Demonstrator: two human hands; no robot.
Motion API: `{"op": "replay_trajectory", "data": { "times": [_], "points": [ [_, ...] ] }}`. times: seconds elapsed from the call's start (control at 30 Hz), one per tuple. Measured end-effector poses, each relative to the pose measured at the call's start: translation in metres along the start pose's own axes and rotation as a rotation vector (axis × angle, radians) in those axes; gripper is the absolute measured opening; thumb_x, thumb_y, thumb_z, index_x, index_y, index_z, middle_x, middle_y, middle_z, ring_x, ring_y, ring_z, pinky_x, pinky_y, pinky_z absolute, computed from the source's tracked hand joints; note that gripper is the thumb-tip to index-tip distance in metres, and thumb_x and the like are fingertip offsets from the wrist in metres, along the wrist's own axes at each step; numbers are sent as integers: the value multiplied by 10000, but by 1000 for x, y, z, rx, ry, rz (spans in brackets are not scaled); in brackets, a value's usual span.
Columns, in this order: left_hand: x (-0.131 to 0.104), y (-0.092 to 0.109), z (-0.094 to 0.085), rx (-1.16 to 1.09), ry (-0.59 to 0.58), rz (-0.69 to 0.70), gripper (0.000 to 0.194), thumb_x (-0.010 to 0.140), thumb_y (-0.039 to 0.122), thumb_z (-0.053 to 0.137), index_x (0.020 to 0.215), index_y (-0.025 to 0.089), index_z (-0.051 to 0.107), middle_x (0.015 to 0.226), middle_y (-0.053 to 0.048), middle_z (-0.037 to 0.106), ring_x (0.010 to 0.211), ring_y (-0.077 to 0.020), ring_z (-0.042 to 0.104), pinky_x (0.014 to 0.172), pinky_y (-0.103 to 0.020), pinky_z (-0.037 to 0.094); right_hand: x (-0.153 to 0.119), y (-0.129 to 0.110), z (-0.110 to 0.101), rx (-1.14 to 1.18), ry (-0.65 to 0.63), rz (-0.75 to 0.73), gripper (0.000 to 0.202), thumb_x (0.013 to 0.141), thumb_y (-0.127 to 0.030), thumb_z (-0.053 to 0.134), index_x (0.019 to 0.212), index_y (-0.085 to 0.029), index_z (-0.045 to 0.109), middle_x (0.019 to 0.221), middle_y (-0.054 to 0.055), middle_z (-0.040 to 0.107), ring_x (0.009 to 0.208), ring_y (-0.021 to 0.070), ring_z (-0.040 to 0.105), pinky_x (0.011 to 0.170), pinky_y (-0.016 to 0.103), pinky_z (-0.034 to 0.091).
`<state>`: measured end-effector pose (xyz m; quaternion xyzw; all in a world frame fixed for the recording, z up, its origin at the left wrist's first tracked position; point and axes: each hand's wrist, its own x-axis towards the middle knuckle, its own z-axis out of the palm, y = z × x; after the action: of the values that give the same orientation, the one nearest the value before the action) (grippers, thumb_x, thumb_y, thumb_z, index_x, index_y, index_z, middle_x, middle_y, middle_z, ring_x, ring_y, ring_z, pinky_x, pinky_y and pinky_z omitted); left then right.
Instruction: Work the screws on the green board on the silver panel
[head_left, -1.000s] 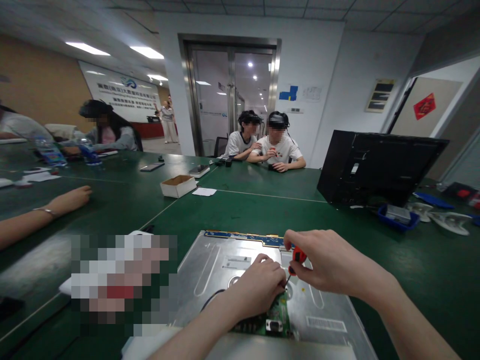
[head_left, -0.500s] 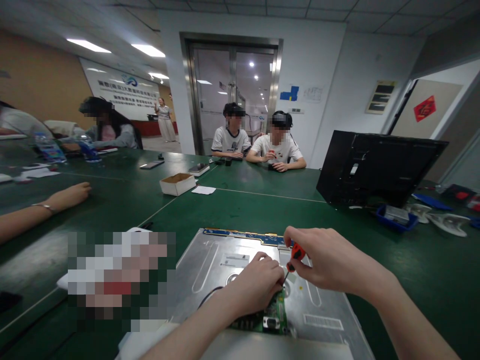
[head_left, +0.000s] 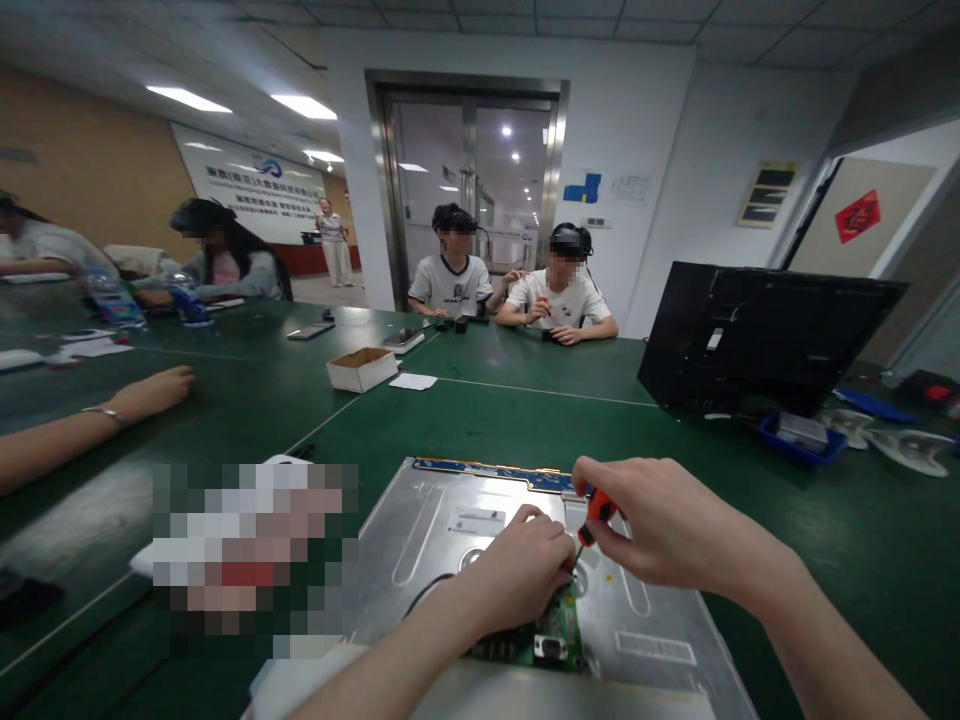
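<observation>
My right hand grips the orange-and-black handle of a screwdriver, tilted with its thin shaft pointing down to the left. The tip meets the area at the upper edge of a green circuit board, where my left hand hides part of it. My left hand rests over the board with its fingers curled together beside the shaft; what they pinch is hidden. Beneath both hands lies a silver metal display panel with a narrow blue circuit strip along its far edge. A dark cable runs under my left hand.
A black monitor casing stands at the right beside a blue tray with parts. A small open box and white paper lie ahead. Another person's forearm rests at left. Several people are around the green table.
The view has shifted slightly, so things appear a little further right. Both hands keep their places on the panel and the screwdriver; its tip stays at the board's upper edge.
</observation>
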<state>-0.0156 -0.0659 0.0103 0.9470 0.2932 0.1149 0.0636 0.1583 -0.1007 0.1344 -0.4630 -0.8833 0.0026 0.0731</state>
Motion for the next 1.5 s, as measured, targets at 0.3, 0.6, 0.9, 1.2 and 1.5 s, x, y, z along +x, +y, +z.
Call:
{"op": "replay_trajectory", "data": {
  "times": [0.3,0.6,0.9,1.2,1.5],
  "points": [
    [-1,1,-1,-7,23,3,43,852,126,610,852,167,597,919,-38,670,883,-220,610,878,-372,389,2,0,2,-65,13,43,66,859,-254,564,913,-224,588,720,10,682,617,173,614,506,259,239],
    [-1,4,-3,-13,8,-17,59,850,113,607,819,161,592,904,-39,668,895,-223,610,912,-381,379,3,2,1,-111,9,64,226,935,-420,493,850,-238,595,682,16,675,588,185,611,497,277,206],
    [-1,5,-6,-12,9,-15,66,861,123,586,813,167,581,906,-40,664,867,-215,606,903,-371,381,1,2,-1,-41,0,38,126,863,-324,586,955,-237,587,764,-2,700,662,177,628,523,266,259],
    [-1,7,-9,12,-9,-12,71,864,122,588,809,166,577,867,-28,651,848,-204,597,865,-341,388,2,3,1,-67,16,44,111,842,-245,590,952,-230,579,745,-3,688,637,171,615,512,257,243],
    [0,4,-3,33,7,8,31,858,143,618,845,154,592,897,-44,665,873,-226,611,882,-372,389,3,0,2,-127,14,53,128,907,-338,542,856,-247,617,670,6,672,589,175,613,497,267,203]
  ]
}}
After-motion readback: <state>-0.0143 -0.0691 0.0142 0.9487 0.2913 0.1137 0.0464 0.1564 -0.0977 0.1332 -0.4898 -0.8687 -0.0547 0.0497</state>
